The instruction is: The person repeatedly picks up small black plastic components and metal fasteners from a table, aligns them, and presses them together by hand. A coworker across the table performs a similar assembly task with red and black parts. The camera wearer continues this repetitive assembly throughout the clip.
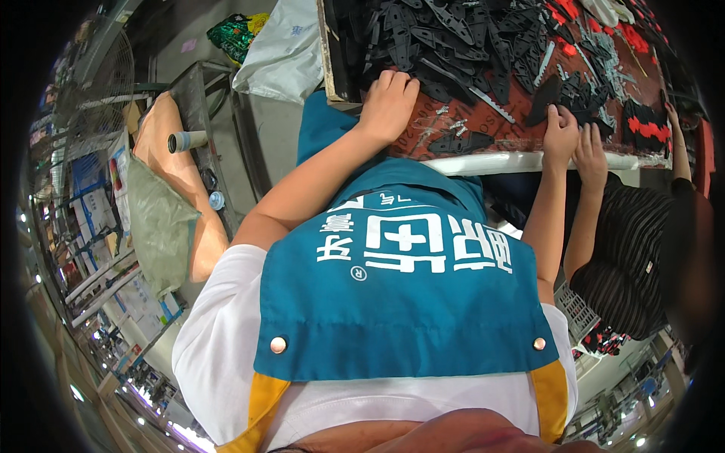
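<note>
My left hand (387,102) rests knuckles up at the near edge of a pile of black plastic parts (453,38) on the reddish work table (483,128). Its fingers are curled, and whatever is under them is hidden. My right hand (560,134) lies further right on the table, with its fingertips pinching a flat black plastic part (544,98). Small grey and white pieces (491,106) lie between my two hands. I am wearing a teal apron (400,302) over a white shirt.
A co-worker in a dark striped shirt (634,249) sits close on my right, one hand (590,155) right beside mine. Red and black parts (646,128) lie at the table's far right. On my left are a metal rack (200,113), a white bag (283,53) and sacks (162,226).
</note>
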The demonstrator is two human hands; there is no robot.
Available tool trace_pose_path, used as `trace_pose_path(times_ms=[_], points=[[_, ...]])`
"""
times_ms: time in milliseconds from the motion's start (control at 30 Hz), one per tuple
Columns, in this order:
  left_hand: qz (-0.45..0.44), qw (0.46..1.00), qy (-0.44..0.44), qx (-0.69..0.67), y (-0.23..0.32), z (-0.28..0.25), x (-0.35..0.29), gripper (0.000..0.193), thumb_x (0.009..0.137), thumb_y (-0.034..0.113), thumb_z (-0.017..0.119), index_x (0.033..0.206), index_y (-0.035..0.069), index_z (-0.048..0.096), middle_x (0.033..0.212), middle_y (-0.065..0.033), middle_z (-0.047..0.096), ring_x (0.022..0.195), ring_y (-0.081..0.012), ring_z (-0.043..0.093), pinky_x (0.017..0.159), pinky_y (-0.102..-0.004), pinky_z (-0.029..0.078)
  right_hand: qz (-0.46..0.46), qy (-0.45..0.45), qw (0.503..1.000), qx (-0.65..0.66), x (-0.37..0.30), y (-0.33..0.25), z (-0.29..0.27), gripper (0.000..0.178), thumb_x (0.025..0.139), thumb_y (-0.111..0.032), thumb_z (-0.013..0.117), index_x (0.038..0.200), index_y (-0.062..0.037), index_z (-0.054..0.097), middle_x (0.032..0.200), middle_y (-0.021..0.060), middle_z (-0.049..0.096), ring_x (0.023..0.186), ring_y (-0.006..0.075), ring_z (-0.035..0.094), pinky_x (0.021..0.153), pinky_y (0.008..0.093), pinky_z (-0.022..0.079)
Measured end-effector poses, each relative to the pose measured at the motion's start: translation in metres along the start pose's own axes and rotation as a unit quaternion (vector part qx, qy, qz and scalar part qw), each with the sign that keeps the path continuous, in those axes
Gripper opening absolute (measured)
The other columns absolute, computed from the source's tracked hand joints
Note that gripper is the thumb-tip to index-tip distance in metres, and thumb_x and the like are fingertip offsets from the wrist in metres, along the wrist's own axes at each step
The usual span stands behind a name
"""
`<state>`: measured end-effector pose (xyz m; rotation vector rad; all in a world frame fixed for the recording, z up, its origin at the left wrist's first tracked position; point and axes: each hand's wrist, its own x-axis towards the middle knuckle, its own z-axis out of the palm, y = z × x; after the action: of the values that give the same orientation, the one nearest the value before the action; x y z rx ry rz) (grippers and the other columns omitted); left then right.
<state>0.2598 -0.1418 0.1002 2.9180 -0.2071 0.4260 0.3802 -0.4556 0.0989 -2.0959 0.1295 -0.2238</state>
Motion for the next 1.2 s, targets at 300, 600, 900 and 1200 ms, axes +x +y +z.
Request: trace_pose_path(times_ms=[300,600,900,1200], points=[[-0.031,0.992,-0.072,0.103,0.001,0.006,0.014,0.033,0.076,0.008,0.058,0.108,0.005,0.055,0.088,-0.0131,0.056,0.083,-0.0287,0.054,0.073,-0.0397,0.048,0.311,-0.192,0.742,0.563,-0.041,-0.021,0.024,0.032,0.08,0.007,0.052,0.112,0.0056,0.054,0.106,0.0109,0.055,0.099,0.0231,0.053,0.089,0.0331,0.044],[-0.258,0.667,-0.148,-0.683,0.016,-0.068,0.015,0.035,0.085,0.005,0.053,0.12,-0.003,0.05,0.113,-0.0141,0.062,0.1,-0.0208,0.062,0.085,-0.0324,0.05,0.233,-0.302,0.791,0.478,-0.078,-0.081,0.042,0.02,0.089,0.005,0.05,0.107,0.0099,0.056,0.107,0.0202,0.061,0.101,0.0272,0.062,0.092,0.0313,0.051],[-0.336,0.496,-0.184,-0.779,0.013,-0.054,0.003,0.028,0.094,0.013,0.054,0.119,0.0,0.052,0.107,-0.0081,0.061,0.102,-0.0164,0.06,0.091,-0.0338,0.051,0.056,-0.32,0.904,0.278,-0.103,-0.105,0.054,0.014,0.088,-0.008,0.063,0.096,0.0026,0.066,0.082,0.0081,0.067,0.074,0.0113,0.063,0.068,0.022,0.05],[-0.299,0.548,-0.228,-0.747,0.015,-0.069,0.003,0.019,0.094,0.014,0.056,0.108,0.001,0.058,0.097,-0.0021,0.061,0.086,-0.0081,0.059,0.078,-0.0245,0.052,0.001,-0.363,0.912,0.19,-0.101,-0.116,0.049,0.011,0.085,-0.008,0.066,0.091,0.0016,0.067,0.078,0.0046,0.067,0.073,0.0093,0.062,0.069,0.0226,0.05]])
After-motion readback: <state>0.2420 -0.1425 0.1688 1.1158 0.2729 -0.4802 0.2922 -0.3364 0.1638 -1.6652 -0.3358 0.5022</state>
